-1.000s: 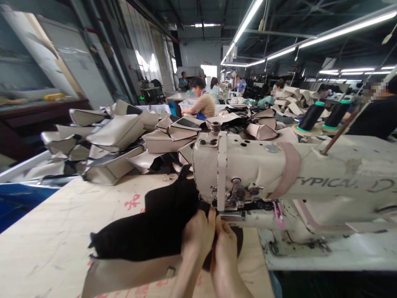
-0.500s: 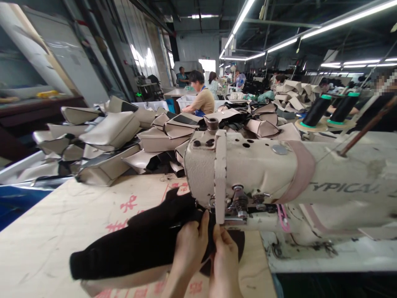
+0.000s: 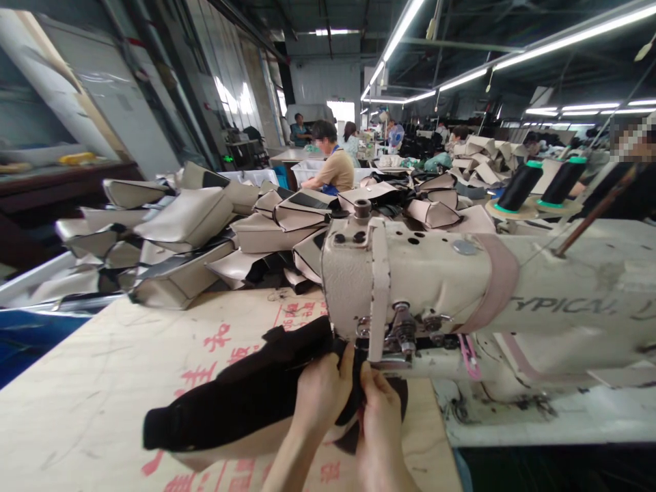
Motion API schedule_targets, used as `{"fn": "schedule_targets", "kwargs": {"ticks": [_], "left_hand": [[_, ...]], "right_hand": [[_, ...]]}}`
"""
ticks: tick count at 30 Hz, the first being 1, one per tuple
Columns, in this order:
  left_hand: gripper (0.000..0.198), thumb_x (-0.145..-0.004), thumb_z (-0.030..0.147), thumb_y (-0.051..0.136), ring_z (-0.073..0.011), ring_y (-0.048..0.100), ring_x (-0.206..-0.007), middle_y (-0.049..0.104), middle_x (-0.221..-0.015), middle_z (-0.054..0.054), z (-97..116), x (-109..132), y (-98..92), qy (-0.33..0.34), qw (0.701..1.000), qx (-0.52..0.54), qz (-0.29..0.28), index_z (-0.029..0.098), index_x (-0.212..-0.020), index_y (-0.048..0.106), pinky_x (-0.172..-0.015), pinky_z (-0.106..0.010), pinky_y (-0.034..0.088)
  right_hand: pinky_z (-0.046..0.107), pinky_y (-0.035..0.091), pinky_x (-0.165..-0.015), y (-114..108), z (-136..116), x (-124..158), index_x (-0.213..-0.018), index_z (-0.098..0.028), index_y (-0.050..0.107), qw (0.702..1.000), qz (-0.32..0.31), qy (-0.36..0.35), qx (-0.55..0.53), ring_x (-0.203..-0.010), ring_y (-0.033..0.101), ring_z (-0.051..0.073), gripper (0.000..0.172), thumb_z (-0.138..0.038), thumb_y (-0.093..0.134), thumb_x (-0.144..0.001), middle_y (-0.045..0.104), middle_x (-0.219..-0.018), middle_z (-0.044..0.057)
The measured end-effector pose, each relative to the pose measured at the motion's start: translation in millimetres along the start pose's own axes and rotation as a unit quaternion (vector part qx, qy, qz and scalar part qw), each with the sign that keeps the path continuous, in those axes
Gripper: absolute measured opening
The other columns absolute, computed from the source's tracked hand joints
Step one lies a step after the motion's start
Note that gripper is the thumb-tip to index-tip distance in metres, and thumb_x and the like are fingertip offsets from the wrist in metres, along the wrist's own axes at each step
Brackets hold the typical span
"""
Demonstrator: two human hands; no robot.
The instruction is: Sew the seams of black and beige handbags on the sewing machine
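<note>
A bag piece point(image 3: 240, 396), black on its upper side and beige along its lower edge, lies on the plywood table with its right end under the head of a sewing machine point(image 3: 410, 266). My left hand point(image 3: 325, 386) is closed on the black material just left of the needle area, thumb pointing toward the machine. Close beside it, my right hand point(image 3: 379, 403) pinches the edge of the same piece below the presser area. The needle and the stitch line are hidden behind the machine head and my fingers.
Beige and black bags point(image 3: 184, 219) are heaped behind the plywood table point(image 3: 102, 383). Two black thread cones point(image 3: 520, 186) stand behind the machine at the right. A co-worker point(image 3: 335, 164) sits beyond the heap. A pink loop point(image 3: 469, 355) hangs from the machine arm.
The bag piece has shifted right and slightly up along with both hands, and its left end has swung rightward. The machine appears a little farther right in view. Both hands keep their hold.
</note>
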State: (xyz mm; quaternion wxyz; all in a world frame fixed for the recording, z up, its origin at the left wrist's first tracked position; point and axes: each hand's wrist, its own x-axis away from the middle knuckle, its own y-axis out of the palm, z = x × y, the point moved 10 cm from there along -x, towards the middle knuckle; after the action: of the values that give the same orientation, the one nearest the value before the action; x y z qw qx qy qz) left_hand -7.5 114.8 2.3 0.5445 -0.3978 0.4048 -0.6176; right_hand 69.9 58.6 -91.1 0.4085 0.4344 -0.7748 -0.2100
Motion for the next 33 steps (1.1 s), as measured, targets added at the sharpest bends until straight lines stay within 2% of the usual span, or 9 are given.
{"fn": "schedule_targets", "kwargs": {"ticks": [6,16,24,27,29,31,32,33], "left_hand": [[0.045,-0.09,0.039,0.034,-0.021,0.066,-0.079,0.069,-0.074,-0.012,-2.4,-4.4,2.4,-0.006,0.999,0.027,-0.016,0.014,-0.065,0.061,-0.06,-0.022,0.039],[0.047,-0.091,0.041,0.029,-0.0215,0.066,-0.081,0.07,-0.079,-0.013,0.2,-3.3,1.5,-0.005,0.999,0.025,-0.021,0.014,-0.071,0.064,-0.06,-0.023,0.039],[0.048,-0.09,0.041,0.028,-0.0209,0.065,-0.081,0.07,-0.08,-0.013,-0.1,-7.8,3.7,0.001,0.999,0.018,-0.027,0.015,-0.072,0.063,-0.059,-0.023,0.038],[0.048,-0.09,0.041,0.028,-0.0211,0.065,-0.082,0.07,-0.082,-0.013,0.0,-10.0,3.6,0.002,1.0,0.012,-0.024,0.015,-0.074,0.065,-0.06,-0.023,0.038],[0.046,-0.09,0.04,0.029,-0.0216,0.065,-0.083,0.07,-0.084,-0.013,0.5,-11.9,2.7,0.002,1.0,0.006,-0.023,0.015,-0.076,0.066,-0.061,-0.024,0.038],[0.046,-0.09,0.039,0.03,-0.0225,0.065,-0.082,0.07,-0.083,-0.014,1.4,-13.4,1.5,0.002,1.0,0.0,-0.024,0.015,-0.077,0.066,-0.061,-0.025,0.038],[0.046,-0.089,0.039,0.03,-0.0233,0.065,-0.081,0.07,-0.082,-0.014,1.6,-13.8,1.0,0.002,1.0,-0.003,-0.025,0.015,-0.076,0.067,-0.06,-0.025,0.038],[0.046,-0.089,0.039,0.031,-0.0241,0.065,-0.08,0.07,-0.081,-0.015,1.6,-14.1,0.4,0.0,1.0,-0.005,-0.026,0.014,-0.075,0.067,-0.059,-0.026,0.038]], "right_hand": [[0.022,0.04,-0.049,-5.4,-6.2,3.6,-0.068,-0.011,0.063,0.999,0.04,0.005,-0.011,-0.054,0.055,0.014,0.04,-0.043,0.08,-0.052,0.063,-0.061,0.004],[0.021,0.037,-0.046,-3.9,-13.0,5.8,-0.073,-0.011,0.062,0.999,0.038,-0.002,0.031,-0.055,0.055,0.014,0.042,-0.045,0.077,-0.053,0.064,-0.065,0.005],[0.02,0.025,-0.038,-6.0,-19.6,-0.9,-0.057,-0.014,0.053,0.994,0.057,-0.033,0.084,-0.039,0.038,0.007,0.041,-0.05,0.072,-0.056,0.051,-0.047,-0.002],[0.021,0.025,-0.038,-7.1,-24.4,-2.9,-0.054,-0.014,0.051,0.99,0.049,-0.049,0.124,-0.039,0.035,0.007,0.044,-0.053,0.071,-0.058,0.045,-0.044,-0.004],[0.02,0.028,-0.04,-13.0,-39.1,0.8,-0.054,-0.014,0.051,0.985,0.036,-0.071,0.156,-0.042,0.037,0.008,0.043,-0.051,0.073,-0.058,0.044,-0.045,-0.004],[0.02,0.034,-0.046,-25.9,-75.3,11.7,-0.058,-0.014,0.056,0.962,0.024,-0.138,0.234,-0.05,0.043,0.009,0.037,-0.047,0.073,-0.062,0.05,-0.051,-0.003],[0.02,0.037,-0.05,-33.7,-105.0,22.1,-0.064,-0.014,0.059,0.929,0.024,-0.206,0.307,-0.055,0.048,0.011,0.034,-0.046,0.069,-0.068,0.054,-0.057,-0.001],[0.022,0.041,-0.055,-41.4,-138.6,36.1,-0.07,-0.014,0.062,0.877,0.027,-0.287,0.385,-0.06,0.051,0.012,0.031,-0.045,0.063,-0.074,0.058,-0.064,0.001]]}}
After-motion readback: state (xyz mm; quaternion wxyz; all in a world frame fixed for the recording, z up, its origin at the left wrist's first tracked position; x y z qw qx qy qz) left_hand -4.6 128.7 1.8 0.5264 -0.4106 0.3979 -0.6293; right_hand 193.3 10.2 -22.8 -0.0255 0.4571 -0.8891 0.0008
